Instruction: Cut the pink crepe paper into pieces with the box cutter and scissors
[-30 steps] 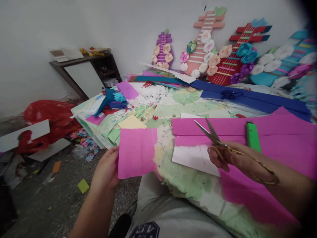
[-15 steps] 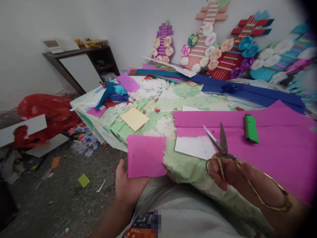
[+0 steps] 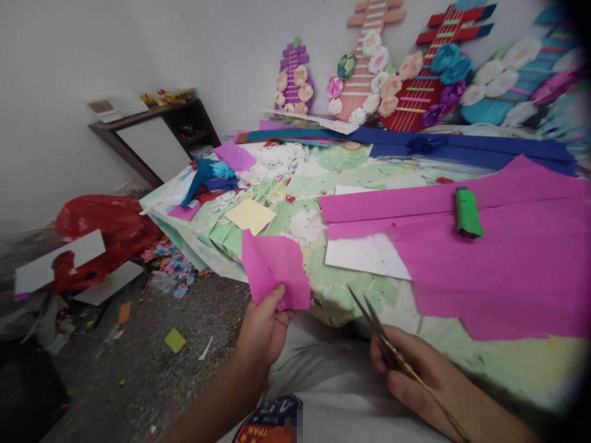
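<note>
A small pink paper piece [image 3: 287, 261] is pinched in my left hand [image 3: 265, 329], thumb on top, its upper left corner bent up. My right hand [image 3: 415, 369] is wrapped round gold-handled scissors [image 3: 382, 335], whose blades are slightly apart and point up and left, clear of the paper. A large pink sheet [image 3: 498, 264] lies on the table at the right, partly over a white board [image 3: 364, 255]. On that sheet rests a green lighter [image 3: 468, 213]. Just beyond my left hand lies a cream square [image 3: 252, 216].
White string [image 3: 281, 161] is heaped on the green patterned tablecloth [image 3: 344, 295]. Blue sheets [image 3: 475, 154] lie along the back, below flower-decorated instrument shapes [image 3: 410, 101]. A dark cabinet [image 3: 157, 135] stands back left. A red bag [image 3: 106, 227] and paper scraps litter the floor.
My left thumb has come over the pink piece, which was flat and is now creased. My right hand has moved left and down and turned, and the scissor blades have come closer together.
</note>
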The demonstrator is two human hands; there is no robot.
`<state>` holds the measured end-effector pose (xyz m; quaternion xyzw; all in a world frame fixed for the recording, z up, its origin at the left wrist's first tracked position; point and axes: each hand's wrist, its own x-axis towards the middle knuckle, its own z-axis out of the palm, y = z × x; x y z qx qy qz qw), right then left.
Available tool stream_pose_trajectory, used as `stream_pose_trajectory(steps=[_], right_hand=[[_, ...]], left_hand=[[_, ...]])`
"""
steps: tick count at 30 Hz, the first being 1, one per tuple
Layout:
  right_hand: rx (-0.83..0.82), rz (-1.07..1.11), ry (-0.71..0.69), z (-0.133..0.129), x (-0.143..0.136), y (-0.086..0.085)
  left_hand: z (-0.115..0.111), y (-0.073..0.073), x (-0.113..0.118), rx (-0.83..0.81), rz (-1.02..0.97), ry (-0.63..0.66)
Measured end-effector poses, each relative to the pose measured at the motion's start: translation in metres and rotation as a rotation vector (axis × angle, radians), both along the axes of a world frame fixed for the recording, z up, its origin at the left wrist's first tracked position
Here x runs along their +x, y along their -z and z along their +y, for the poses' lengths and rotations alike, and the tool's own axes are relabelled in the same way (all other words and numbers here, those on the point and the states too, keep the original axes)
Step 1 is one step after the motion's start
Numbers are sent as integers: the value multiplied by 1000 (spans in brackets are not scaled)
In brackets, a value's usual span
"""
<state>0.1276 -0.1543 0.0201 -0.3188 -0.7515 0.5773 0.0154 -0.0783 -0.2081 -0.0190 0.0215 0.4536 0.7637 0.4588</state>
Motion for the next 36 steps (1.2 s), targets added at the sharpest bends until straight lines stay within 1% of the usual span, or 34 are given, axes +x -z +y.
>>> stream_pose_trajectory(steps=[2,4,7,9,13,15,17,20,23,26,29,33,34,36], right_hand=[[-11,-17,-25,-6,-8,5],[-24,-13,-24,-10,-14,13],[-76,57,3,-15,-18,23],[-122,137,36,-15,-20,27],[-169,281,148,-13,-25,33],[-123,285,211,-11,-28,37],[-47,272,243,-10,-30,41],[48,290,227,-9,-31,46],[98,324,182,-9,-31,44],[103,340,173,-8,-31,38],[89,350,197,-8,-33,34],[89,366,243,-9,-37,30],[87,370,252,-9,-38,29],[90,374,267,-9,-40,28]], left_hand=[[3,-10,5,41,-2,9],[7,-20,11,81,15,-14],[16,-32,19,134,62,-42],[21,-35,25,164,82,-36],[30,-36,36,184,102,-27],[32,-38,39,175,110,-10],[35,-40,42,171,102,21],[37,-44,44,183,83,46],[36,-47,45,170,80,29],[33,-50,46,115,120,1],[31,-54,48,27,211,-22],[30,-59,52,-68,317,40],[30,-60,53,-86,338,36],[30,-62,55,-122,371,-14]])
